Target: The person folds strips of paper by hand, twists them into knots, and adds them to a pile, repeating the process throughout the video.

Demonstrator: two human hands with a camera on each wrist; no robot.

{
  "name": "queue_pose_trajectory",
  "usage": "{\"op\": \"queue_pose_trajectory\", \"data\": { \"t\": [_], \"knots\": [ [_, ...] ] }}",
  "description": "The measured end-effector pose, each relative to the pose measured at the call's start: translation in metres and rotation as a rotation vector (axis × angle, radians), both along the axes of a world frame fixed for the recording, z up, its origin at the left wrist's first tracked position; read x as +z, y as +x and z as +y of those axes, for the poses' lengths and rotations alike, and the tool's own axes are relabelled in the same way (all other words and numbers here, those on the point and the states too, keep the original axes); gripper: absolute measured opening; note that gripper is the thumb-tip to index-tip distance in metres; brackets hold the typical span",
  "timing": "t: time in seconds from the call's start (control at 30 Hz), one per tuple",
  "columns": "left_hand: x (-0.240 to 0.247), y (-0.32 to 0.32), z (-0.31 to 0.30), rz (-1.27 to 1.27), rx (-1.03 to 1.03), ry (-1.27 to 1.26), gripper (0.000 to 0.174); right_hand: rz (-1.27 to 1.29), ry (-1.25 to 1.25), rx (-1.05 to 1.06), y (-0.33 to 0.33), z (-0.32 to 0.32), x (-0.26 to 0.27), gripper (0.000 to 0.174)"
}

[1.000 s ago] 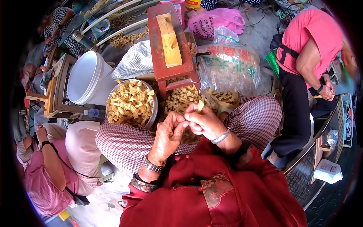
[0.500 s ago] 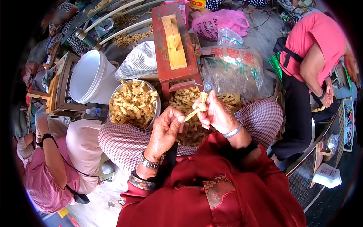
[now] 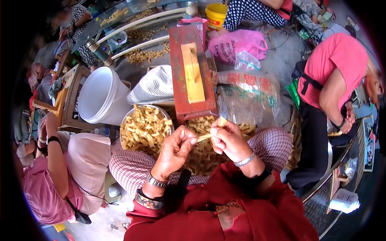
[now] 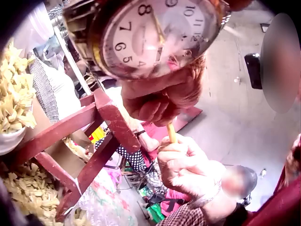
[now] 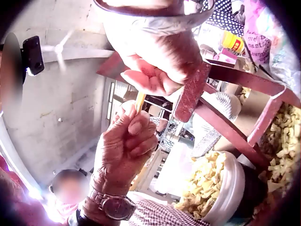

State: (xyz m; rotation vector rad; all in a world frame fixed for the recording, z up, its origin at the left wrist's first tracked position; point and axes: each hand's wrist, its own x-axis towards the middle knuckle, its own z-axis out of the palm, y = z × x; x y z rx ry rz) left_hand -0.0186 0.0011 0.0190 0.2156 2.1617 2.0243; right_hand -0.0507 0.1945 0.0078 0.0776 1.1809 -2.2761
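Note:
In the head view, the left hand pinches one end of a flat yellow strip, which looks like tofu skin, between thumb and forefinger. The right hand grips the strip's other part, and a short flared end stands up above its fingers. Between the two hands the strip is stretched level over the lap. Curled fingers of the right hand hide its middle. Both wrist views show a short piece of the strip bridging the fingertips. Below the hands lies a heap of knotted yellow pieces.
Left of the hands stands a tub of knotted pieces, with a white bucket behind. A red bench bearing a wooden block is ahead, beside a clear plastic bag. Seated people flank both sides.
One second ago the hands met at the fingertips; then they drew apart, showing a knot by the right fingers. Now the strip is stretched between them. The head view has tilted upward.

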Motion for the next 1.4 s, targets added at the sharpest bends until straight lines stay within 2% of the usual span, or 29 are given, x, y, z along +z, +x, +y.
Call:
{"op": "queue_pose_trajectory", "data": {
  "t": [0.17, 0.33, 0.47, 0.67, 0.83, 0.87, 0.9, 0.93, 1.03, 1.07, 1.1, 1.2, 1.27, 1.33, 1.4],
  "knots": [
    [0.022, -0.049, -0.003, 0.020, 0.056, 0.150, 0.005, 0.216, 0.077, -0.030, -0.052, -0.005, 0.012, 0.003],
    [0.035, -0.108, -0.009, 0.145, 0.074, 0.006, 0.006, 0.377, 0.228, -0.018, -0.116, -0.009, 0.028, 0.004],
    [0.041, -0.138, -0.015, 0.048, 0.063, 0.071, 0.006, 0.381, 0.221, -0.027, -0.147, -0.013, 0.028, 0.007],
    [0.032, -0.159, -0.018, 0.059, 0.077, 0.002, 0.006, 0.383, 0.286, -0.033, -0.161, -0.016, 0.021, 0.006],
    [-0.017, -0.176, -0.026, 0.218, 0.173, -0.216, 0.005, 0.496, 0.495, -0.039, -0.164, -0.019, -0.002, 0.005],
    [-0.022, -0.176, -0.030, 0.240, 0.195, -0.266, 0.005, 0.467, 0.493, 0.008, -0.161, -0.016, -0.001, 0.006],
    [-0.009, -0.169, -0.031, 0.118, 0.208, -0.165, 0.005, 0.436, 0.490, 0.051, -0.156, -0.010, 0.007, 0.006],
    [-0.001, -0.162, -0.035, -0.034, 0.167, -0.017, 0.012, 0.403, 0.486, 0.096, -0.151, -0.004, 0.015, 0.007],
    [0.014, -0.137, -0.041, -0.164, 0.111, 0.068, 0.032, 0.400, 0.484, 0.396, -0.136, 0.007, 0.030, 0.015],
    [0.019, -0.127, -0.041, -0.183, 0.112, 0.061, 0.033, 0.399, 0.457, 0.491, -0.130, 0.009, 0.031, 0.017],
    [0.023, -0.117, -0.039, -0.201, 0.110, 0.055, 0.034, 0.395, 0.454, 0.588, -0.128, 0.013, 0.031, 0.030],
    [0.018, -0.089, -0.037, -0.251, 0.066, 0.067, 0.037, 0.310, 0.579, 0.601, -0.125, 0.027, 0.021, 0.036],
    [0.005, -0.070, -0.038, -0.305, 0.035, 0.098, 0.035, 0.347, 0.642, 0.647, -0.123, 0.040, 0.015, 0.040],
    [-0.011, -0.056, -0.042, -0.339, -0.033, 0.086, 0.036, 0.266, 0.667, 0.706, -0.119, 0.053, -0.004, 0.039],
    [-0.023, -0.044, -0.038, -0.382, -0.045, 0.141, 0.037, 0.187, 0.801, 0.812, -0.110, 0.063, -0.033, 0.037]
  ]
}}
